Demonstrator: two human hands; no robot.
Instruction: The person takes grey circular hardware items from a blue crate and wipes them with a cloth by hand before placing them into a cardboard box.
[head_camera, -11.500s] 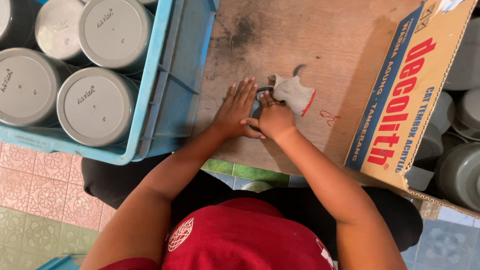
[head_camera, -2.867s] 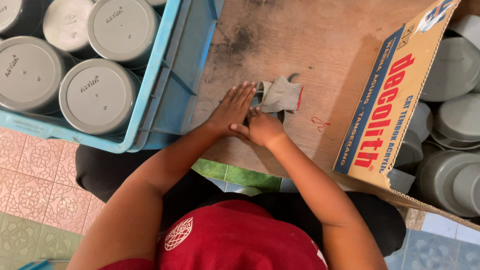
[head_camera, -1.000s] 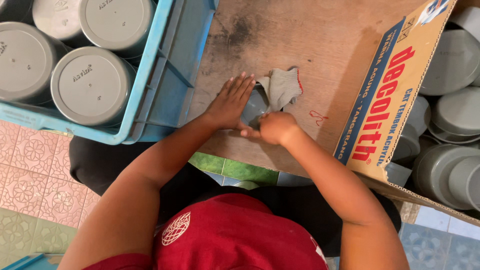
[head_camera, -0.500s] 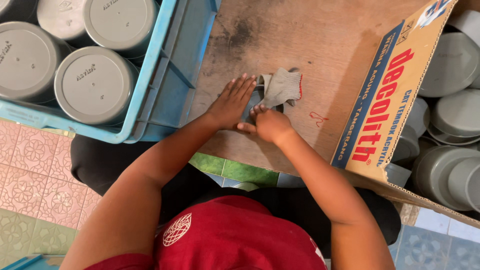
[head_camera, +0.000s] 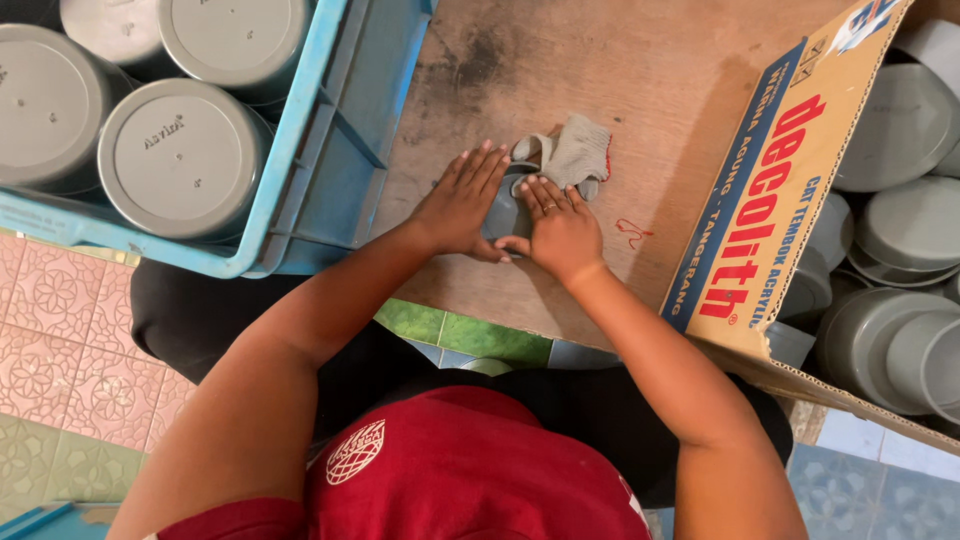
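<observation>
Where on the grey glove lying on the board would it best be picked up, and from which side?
Probably the bunched cuff end of the grey glove, coming from the far right. That end lies clear on the wooden board, while the near end is crowded by the left hand, the right hand and the grey part between them.

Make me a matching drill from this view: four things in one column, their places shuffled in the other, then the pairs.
1. left hand
2. grey glove
3. blue crate
4. cardboard box

A. holds stacked grey caps at the right
B. flat on the small grey part
C. holds grey round lids at the left
D. lies on the wooden board beyond the fingers

Pairs: 1-B, 2-D, 3-C, 4-A
</observation>
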